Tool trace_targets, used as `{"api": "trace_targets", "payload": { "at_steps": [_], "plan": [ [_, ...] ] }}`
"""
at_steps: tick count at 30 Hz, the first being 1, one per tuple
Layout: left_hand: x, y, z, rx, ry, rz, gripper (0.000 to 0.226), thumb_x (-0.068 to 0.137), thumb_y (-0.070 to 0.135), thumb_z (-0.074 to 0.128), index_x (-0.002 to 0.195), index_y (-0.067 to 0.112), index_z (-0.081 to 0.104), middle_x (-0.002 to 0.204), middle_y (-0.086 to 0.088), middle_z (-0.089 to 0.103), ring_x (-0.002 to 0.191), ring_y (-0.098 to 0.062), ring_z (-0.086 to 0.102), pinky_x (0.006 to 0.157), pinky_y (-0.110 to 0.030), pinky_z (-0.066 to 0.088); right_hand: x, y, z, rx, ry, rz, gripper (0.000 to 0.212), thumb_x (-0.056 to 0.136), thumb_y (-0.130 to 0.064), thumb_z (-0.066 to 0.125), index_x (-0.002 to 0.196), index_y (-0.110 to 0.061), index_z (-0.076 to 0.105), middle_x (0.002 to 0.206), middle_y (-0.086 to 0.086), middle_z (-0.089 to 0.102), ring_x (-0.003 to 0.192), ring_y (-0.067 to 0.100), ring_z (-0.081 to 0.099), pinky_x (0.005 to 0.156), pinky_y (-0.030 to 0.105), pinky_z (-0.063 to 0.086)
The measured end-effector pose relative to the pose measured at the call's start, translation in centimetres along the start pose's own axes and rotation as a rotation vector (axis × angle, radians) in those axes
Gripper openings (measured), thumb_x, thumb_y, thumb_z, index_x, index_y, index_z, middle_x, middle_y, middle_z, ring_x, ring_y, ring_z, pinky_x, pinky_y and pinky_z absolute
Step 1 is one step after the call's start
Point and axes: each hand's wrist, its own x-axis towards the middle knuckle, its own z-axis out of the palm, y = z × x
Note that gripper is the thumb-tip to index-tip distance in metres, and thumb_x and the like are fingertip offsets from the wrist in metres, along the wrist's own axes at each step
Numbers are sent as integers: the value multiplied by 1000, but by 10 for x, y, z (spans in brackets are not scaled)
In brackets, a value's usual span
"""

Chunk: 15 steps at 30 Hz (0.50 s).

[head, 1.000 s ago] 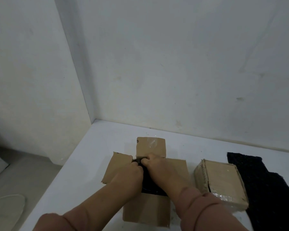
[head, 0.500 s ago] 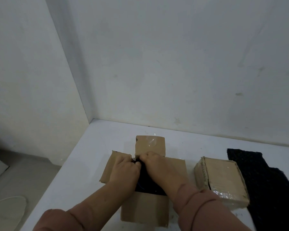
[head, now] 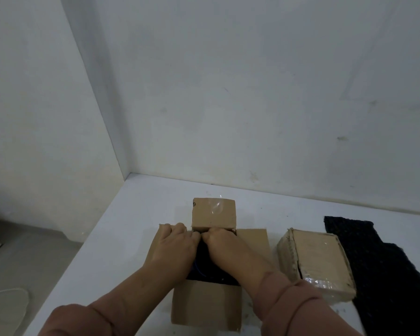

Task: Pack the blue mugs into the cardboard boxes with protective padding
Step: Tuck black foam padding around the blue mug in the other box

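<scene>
Near the counter's [head: 121, 238] front edge, the open cardboard box [head: 206, 304] has its flaps spread. The left hand [head: 172, 248] and right hand [head: 228, 248] meet over its opening, fingers curled down at the far rim; what either grip holds cannot be told. A sliver of blue mug [head: 196, 269] shows inside amid dark padding [head: 214, 275]. Toward the right edge sit a taped box [head: 318, 258] and a black sheet [head: 378, 267].

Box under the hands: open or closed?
Open: flaps of the box lie splayed outward, and dark padding shows inside between the left hand and right hand.
</scene>
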Motion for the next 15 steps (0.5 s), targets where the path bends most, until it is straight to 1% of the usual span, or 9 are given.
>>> {"api": "trace_targets", "payload": {
  "at_steps": [2, 5, 7, 9, 10, 11, 13, 14, 15],
  "plan": [
    [-1, 0, 0, 8, 7, -7, 25, 82, 28, 57, 105, 22, 50, 106, 1, 59, 108, -23, 44, 93, -40, 28, -1, -3, 1, 10, -12, 20, 25, 91, -8, 43, 108, -9, 61, 111, 14, 59, 97, 27, 60, 75, 29, 43],
    [-1, 4, -7, 22, -5, 8, 20, 83, 27, 58, 103, 22, 56, 105, 2, 61, 109, -22, 44, 92, -38, 27, -3, -4, -1, 23, -75, 33, 27, 92, -10, 44, 112, -11, 62, 114, 13, 56, 99, 28, 58, 83, 36, 50],
    [-1, 7, -16, -1, -1, -8, 19, 84, 27, 58, 103, 23, 58, 106, 2, 60, 108, -20, 45, 88, -34, 26, -9, 2, -13, 79, -24, 50, 32, 90, -7, 44, 114, -18, 62, 114, 10, 59, 101, 26, 58, 83, 33, 49],
    [-1, 14, -28, -70, 35, -39, 21, 83, 27, 57, 105, 26, 58, 107, 5, 60, 103, -18, 46, 81, -33, 24, -23, 15, -31, 176, 143, 117, 40, 89, -4, 42, 119, -22, 61, 119, 8, 61, 107, 25, 56, 88, 28, 44],
    [-1, 22, -34, -124, 60, -55, 25, 84, 27, 55, 108, 29, 57, 109, 7, 60, 102, -18, 47, 79, -33, 23, -33, 24, -42, 227, 246, 154, 40, 89, -3, 42, 120, -19, 62, 120, 8, 62, 109, 24, 56, 91, 24, 40],
    [3, 33, -40, -190, 85, -60, 29, 84, 27, 54, 112, 32, 57, 111, 8, 59, 103, -17, 48, 79, -33, 24, -47, 34, -53, 277, 346, 189, 37, 89, -3, 44, 117, -15, 65, 118, 9, 64, 108, 23, 58, 89, 17, 38],
    [12, 63, -48, -391, 134, -42, 32, 87, 24, 50, 116, 34, 57, 116, 10, 58, 110, -17, 49, 88, -34, 29, -78, 55, -70, 381, 553, 246, 28, 87, 0, 51, 104, -9, 71, 107, 9, 69, 98, 19, 62, 82, 5, 34],
    [18, 83, -52, -502, 159, -6, 30, 89, 23, 48, 115, 33, 58, 117, 9, 58, 112, -17, 50, 93, -35, 31, -97, 68, -75, 427, 659, 282, 25, 84, 3, 54, 97, -7, 73, 100, 8, 70, 92, 16, 62, 80, 3, 35],
    [22, 105, -55, -598, 186, 40, 28, 91, 22, 46, 114, 31, 60, 116, 9, 59, 111, -16, 51, 94, -35, 34, -118, 83, -78, 472, 748, 338, 24, 82, 4, 55, 92, -8, 73, 94, 6, 70, 89, 14, 61, 80, 4, 37]
  ]
}}
